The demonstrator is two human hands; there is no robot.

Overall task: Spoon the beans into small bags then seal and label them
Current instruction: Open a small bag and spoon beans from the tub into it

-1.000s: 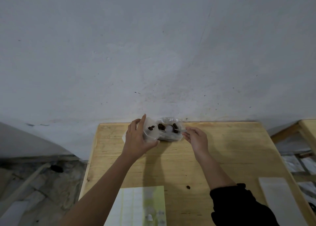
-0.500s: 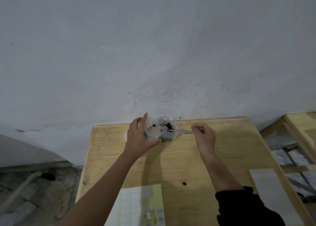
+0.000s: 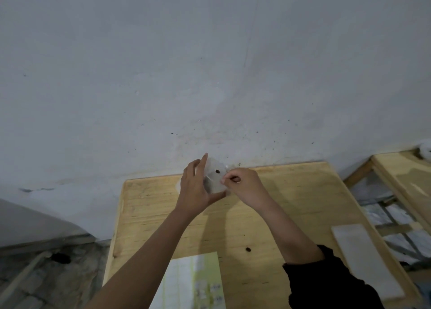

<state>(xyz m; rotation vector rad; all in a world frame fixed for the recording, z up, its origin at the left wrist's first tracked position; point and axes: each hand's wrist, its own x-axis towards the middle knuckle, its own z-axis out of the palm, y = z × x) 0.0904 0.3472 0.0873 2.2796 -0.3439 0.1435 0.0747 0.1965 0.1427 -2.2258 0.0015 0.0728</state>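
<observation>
My left hand (image 3: pixel 194 187) holds a small clear bag (image 3: pixel 215 180) upright at the far edge of the wooden table (image 3: pixel 303 192), close to the wall. One dark bean (image 3: pixel 217 171) shows through the bag's plastic. My right hand (image 3: pixel 243 183) is at the bag's right side with its fingers curled, pinching the thin handle of a clear spoon that is hard to make out. Both hands hide the bean container; only a sliver of clear plastic (image 3: pixel 229 166) shows behind them.
A sheet of white labels on green backing (image 3: pixel 196 280) lies at the near edge. A loose bean (image 3: pixel 248 249) sits on the bare wood. A white flat strip (image 3: pixel 363 259) lies at the right. A second wooden bench (image 3: pixel 401 175) stands to the right.
My right hand has swung left from the bean container to the bag's mouth. My left hand still holds the bag, which now covers the container.
</observation>
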